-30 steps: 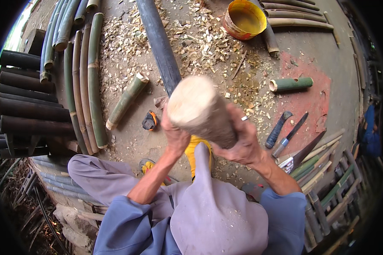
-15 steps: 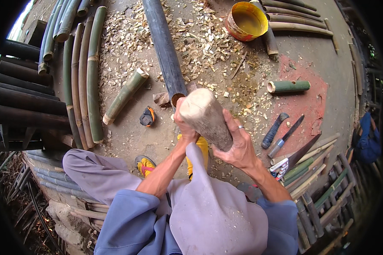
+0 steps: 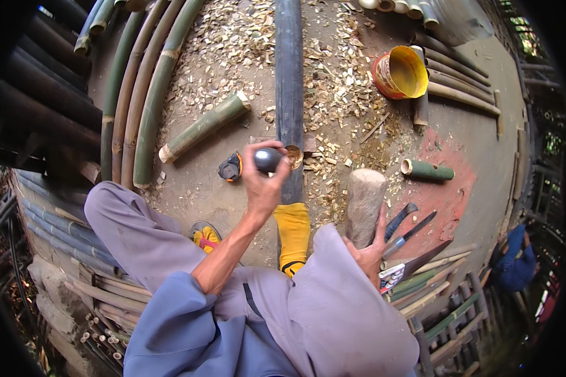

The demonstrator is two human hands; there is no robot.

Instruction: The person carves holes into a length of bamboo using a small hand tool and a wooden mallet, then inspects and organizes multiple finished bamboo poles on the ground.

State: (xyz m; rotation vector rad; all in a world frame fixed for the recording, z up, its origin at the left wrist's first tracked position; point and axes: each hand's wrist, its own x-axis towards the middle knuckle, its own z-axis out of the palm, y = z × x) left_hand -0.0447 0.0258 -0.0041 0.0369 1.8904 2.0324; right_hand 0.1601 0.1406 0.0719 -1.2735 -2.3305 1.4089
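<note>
My left hand [image 3: 262, 182] is closed around a shiny black tool with a rounded top [image 3: 268, 159]; its lower part is hidden by my fingers and foreshortened. It is beside a pale opening [image 3: 294, 156] cut in a long dark bamboo pole [image 3: 289, 69], which runs straight away from me. At right, my right hand [image 3: 370, 256] grips the lower part of a thick, short wooden log [image 3: 365, 201] with a flat pale end. My foot in a yellow sock [image 3: 292, 229] rests at the near end of the pole. Left of the pole lies a black and orange tape measure [image 3: 231, 166].
Wood chips [image 3: 233, 47] litter the ground. A cut green bamboo piece [image 3: 204, 129] lies left, a notched one [image 3: 427, 169] right. Knives [image 3: 412, 232] lie beyond my right hand. A yellow bucket [image 3: 401, 72] stands far right. Bamboo poles [image 3: 148, 119] line the left. Another person [image 3: 514, 261] is far right.
The log has moved from in front of me, between both hands, to the right in my right hand. My left hand now holds the black-topped tool by the opening. The view has shifted.
</note>
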